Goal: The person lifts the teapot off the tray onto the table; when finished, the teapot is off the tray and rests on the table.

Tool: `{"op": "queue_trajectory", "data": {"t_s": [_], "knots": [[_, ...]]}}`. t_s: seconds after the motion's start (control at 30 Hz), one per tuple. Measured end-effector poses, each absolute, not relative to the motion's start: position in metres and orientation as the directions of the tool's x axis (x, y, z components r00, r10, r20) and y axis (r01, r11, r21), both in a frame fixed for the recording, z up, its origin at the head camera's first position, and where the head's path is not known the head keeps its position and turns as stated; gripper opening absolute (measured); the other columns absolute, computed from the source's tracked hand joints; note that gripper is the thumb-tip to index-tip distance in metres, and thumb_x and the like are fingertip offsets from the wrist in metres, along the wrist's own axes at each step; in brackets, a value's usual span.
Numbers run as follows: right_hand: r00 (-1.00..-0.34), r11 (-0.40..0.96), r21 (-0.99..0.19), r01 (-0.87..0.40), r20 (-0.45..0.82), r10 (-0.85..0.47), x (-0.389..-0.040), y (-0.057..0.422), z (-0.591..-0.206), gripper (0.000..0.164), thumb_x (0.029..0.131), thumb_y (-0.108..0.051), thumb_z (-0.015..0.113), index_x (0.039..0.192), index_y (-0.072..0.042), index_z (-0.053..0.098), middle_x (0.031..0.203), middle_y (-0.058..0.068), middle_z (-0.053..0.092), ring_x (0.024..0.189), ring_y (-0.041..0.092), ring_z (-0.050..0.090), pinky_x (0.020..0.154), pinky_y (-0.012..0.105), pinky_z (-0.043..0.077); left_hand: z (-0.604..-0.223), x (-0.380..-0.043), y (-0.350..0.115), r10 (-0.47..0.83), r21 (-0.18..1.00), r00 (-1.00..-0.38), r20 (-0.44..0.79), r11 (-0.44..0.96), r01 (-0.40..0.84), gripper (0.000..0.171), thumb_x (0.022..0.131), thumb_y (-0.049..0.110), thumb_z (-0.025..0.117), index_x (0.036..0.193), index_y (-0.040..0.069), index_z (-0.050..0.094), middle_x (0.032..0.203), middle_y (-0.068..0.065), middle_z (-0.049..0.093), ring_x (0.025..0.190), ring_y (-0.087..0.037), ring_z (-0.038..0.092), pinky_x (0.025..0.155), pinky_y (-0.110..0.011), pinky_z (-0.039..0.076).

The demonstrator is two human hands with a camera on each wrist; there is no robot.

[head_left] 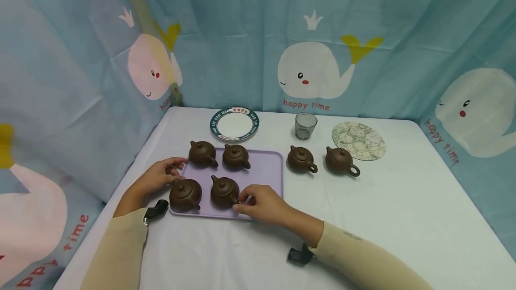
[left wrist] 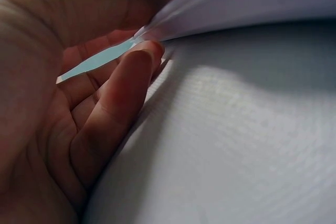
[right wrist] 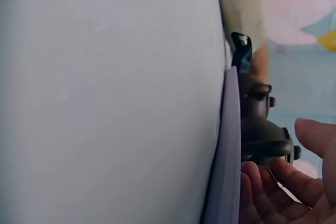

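Lilac tray [head_left: 264,169], left grip [head_left: 158,176] pinching its left edge, right grip [head_left: 265,205] spread at one teapot [head_left: 223,192], far-right corner open

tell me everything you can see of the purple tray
The purple tray is pale, rectangular, with rounded corners and a low raised rim; it looks like smooth plastic. It lies on the white table, a long side toward the person, its right rear part bare. Four dark brown teapots stand on it in two rows of two. The left grip pinches its left edge; whether that edge is lifted is unclear. Whether the right grip touches it can't be told.
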State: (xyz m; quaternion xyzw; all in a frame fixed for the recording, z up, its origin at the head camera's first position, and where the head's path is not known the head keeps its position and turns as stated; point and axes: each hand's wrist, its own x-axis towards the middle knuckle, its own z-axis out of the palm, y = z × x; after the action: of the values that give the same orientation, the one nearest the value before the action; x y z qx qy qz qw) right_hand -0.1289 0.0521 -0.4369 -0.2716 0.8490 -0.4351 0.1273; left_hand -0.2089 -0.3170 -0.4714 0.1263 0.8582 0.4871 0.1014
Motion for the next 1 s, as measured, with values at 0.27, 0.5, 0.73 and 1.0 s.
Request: {"op": "queue_trajectory", "data": {"t_s": [0.27, 0.5, 0.73, 1.0], "knots": [[-0.828, 0.476, -0.808, -0.347, 0.025, -0.561, -0.127, 0.042, -0.444, 0.014, 0.088, -0.029, 0.072, 0.086, -0.016, 0.068, 0.072, -0.011, 0.062, 0.058, 0.002, 0.055, 0.052, 0.022, 0.044, -0.476, -0.211, -0.314, 0.31, 0.851, -0.949, -0.06, 0.512, 0.113, 0.056, 0.082, -0.009, 0.065, 0.136, -0.006, 0.048, 0.113, -0.022, 0.051, 0.081, -0.021, 0.057, 0.068, -0.025, 0.047], [-0.859, 0.437, -0.859, -0.268, 0.008, -0.511, -0.128, 0.043, -0.449, 0.011, 0.086, -0.025, 0.075, 0.084, -0.015, 0.07, 0.07, -0.01, 0.063, 0.062, 0.004, 0.056, 0.054, 0.023, 0.045, -0.473, -0.21, -0.312, 0.3, 0.845, -0.951, -0.075, 0.526, 0.1, 0.058, 0.083, -0.006, 0.067, 0.137, -0.006, 0.047, 0.115, -0.023, 0.052, 0.082, -0.023, 0.057, 0.067, -0.026, 0.047], [-0.864, 0.417, -0.872, -0.257, 0.014, -0.503, -0.133, 0.052, -0.445, 0.009, 0.087, -0.023, 0.074, 0.085, -0.015, 0.071, 0.073, -0.01, 0.065, 0.066, 0.004, 0.06, 0.058, 0.024, 0.047, -0.471, -0.214, -0.313, 0.302, 0.828, -0.951, -0.067, 0.549, 0.116, 0.059, 0.083, -0.002, 0.07, 0.138, -0.004, 0.047, 0.115, -0.021, 0.053, 0.083, -0.021, 0.058, 0.068, -0.026, 0.047], [-0.871, 0.405, -0.867, -0.292, 0.067, -0.486, -0.136, 0.074, -0.433, 0.009, 0.088, -0.022, 0.073, 0.092, -0.014, 0.073, 0.081, -0.01, 0.067, 0.071, 0.007, 0.063, 0.066, 0.027, 0.05, -0.471, -0.212, -0.317, 0.322, 0.841, -0.945, -0.066, 0.527, 0.121, 0.059, 0.083, -0.003, 0.07, 0.138, -0.007, 0.046, 0.115, -0.023, 0.052, 0.079, -0.019, 0.056, 0.064, -0.026, 0.046]]}}
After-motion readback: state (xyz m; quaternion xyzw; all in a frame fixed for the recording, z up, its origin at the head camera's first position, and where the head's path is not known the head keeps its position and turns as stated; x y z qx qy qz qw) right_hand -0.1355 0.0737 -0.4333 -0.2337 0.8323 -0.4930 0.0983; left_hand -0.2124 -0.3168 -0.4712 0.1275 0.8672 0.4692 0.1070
